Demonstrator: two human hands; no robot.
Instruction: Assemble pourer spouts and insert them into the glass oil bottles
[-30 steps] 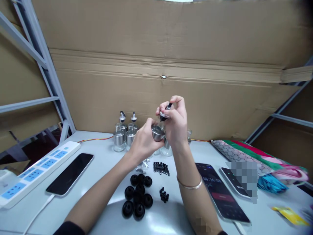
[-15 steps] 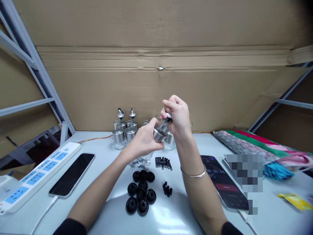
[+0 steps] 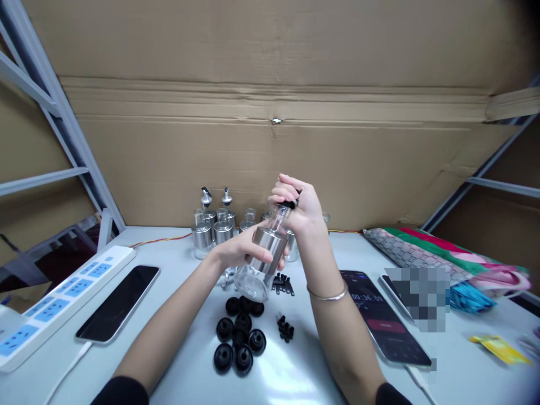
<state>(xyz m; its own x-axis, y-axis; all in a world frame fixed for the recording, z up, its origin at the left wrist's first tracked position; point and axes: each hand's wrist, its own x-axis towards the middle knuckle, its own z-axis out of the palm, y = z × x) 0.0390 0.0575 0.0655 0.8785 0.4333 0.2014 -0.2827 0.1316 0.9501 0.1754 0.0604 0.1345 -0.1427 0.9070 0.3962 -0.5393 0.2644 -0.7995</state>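
Observation:
My left hand [image 3: 240, 246] is wrapped round a glass bottle [image 3: 270, 242] with a brushed metal sleeve. The bottle leans, its clear base toward me and its neck up to the right. At its mouth, my right hand [image 3: 302, 207] is closed on a pour spout with a black stopper [image 3: 289, 204]; most of the spout is hidden in the fingers. Below the bottle lie several round black rubber stoppers [image 3: 243, 323], a small heap of black caps [image 3: 286, 328] and some short black strips [image 3: 283, 283]. Shiny metal parts [image 3: 228, 279] are partly covered by the left hand.
Behind my hands stand several more bottles [image 3: 202, 233], two with pour spouts [image 3: 226, 197] fitted. A phone [image 3: 118, 304] and a power strip [image 3: 63, 304] lie left. At right are a phone with a timer [image 3: 383, 318], folded fabric [image 3: 447, 253] and a yellow packet [image 3: 500, 349].
The bottle has come nearer to me and swung so its base points down toward the black stoppers. Both hands stay on it; the right hand has lowered slightly with fingers closed over the top.

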